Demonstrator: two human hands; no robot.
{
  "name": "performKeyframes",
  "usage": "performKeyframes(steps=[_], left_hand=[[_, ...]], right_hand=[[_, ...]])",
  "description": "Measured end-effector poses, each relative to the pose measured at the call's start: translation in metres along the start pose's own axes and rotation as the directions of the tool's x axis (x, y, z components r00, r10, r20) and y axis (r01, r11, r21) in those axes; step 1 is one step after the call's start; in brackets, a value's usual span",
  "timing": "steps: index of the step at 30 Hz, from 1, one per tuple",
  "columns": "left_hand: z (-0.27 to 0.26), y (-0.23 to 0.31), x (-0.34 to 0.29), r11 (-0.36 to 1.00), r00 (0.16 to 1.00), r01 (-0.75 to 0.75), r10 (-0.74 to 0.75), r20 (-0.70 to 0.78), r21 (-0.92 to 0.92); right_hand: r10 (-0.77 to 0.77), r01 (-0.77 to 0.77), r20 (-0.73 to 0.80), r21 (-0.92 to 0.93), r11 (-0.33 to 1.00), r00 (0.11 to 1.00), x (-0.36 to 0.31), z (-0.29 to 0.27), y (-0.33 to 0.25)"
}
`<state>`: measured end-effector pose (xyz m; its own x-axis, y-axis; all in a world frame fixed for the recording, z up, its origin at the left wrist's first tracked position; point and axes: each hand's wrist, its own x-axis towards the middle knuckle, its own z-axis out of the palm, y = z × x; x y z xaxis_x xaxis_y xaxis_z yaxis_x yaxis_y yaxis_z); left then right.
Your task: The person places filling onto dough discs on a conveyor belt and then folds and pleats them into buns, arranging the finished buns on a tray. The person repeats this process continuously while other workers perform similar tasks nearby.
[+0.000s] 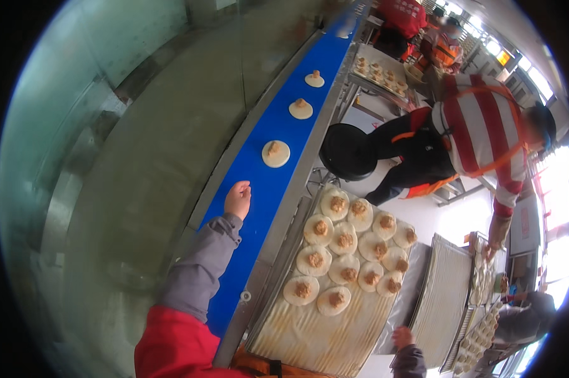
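My left hand [238, 200] hovers over the blue conveyor belt [259, 201], its fingers curled in and nothing visible in them. Just beyond it lies a flat round of pale dough [276, 154] topped with a lump of filling. Two more filled dough rounds [301, 109] lie farther up the belt. To the right, a lined tray [322, 327] holds several dough rounds with brownish filling [343, 239] on its far part; its near part is bare. My right hand [403, 337] is beside the tray's near right edge, small and blurred, so its grip is unclear.
A black round stool [347, 152] stands beyond the tray. A co-worker in a striped top [486, 123] leans over trays at the right. Another ridged tray [440, 302] lies right of mine. A far tray of filled rounds [382, 75] sits beside the belt, with more people behind.
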<state>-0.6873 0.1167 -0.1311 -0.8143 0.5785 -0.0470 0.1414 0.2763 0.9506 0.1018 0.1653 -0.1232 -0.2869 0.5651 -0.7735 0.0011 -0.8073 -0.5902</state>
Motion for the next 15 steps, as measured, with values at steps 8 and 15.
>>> performKeyframes(steps=[8, 15], left_hand=[[0.026, 0.056, 0.023, 0.832, 0.949, -0.289, 0.315, 0.026, 0.473], [-0.008, 0.038, -0.022, 0.716, 0.823, -0.541, 0.558, 0.105, 0.440]], right_hand=[[-0.429, 0.625, 0.506, -0.754, 0.201, 0.749, 0.096, 0.298, -0.196], [-0.509, 0.802, 0.668, -0.592, 0.077, 0.542, 0.278, 0.612, -0.218]])
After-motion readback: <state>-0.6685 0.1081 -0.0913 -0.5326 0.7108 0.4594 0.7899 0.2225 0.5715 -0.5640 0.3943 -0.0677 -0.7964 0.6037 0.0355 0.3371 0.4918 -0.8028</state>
